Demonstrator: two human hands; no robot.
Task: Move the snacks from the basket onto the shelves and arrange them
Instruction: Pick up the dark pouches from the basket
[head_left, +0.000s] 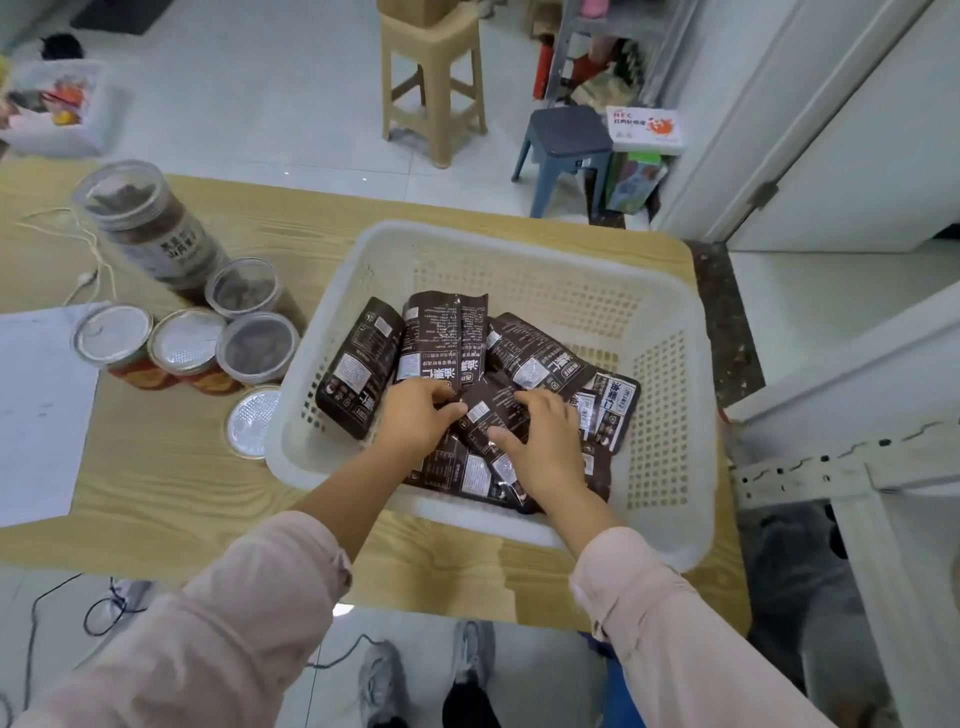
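Inside basket (519, 236), left hand (421, 418) and right hand (543, 444) hold packet (485, 410) (axis slanting far-left).

There is only one view, worn on the person's head. It looks forward and steeply down onto the basket (519, 236), which is near and fills the middle. The print on the snack packets (524, 358) inside it is visible. A beige stool (436, 88) stands beyond the basket, and the person's shoes (470, 654) show on its near side.

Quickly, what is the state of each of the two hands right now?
Left hand: closed, pinching a dark snack packet in the basket.
Right hand: closed on the same packet.
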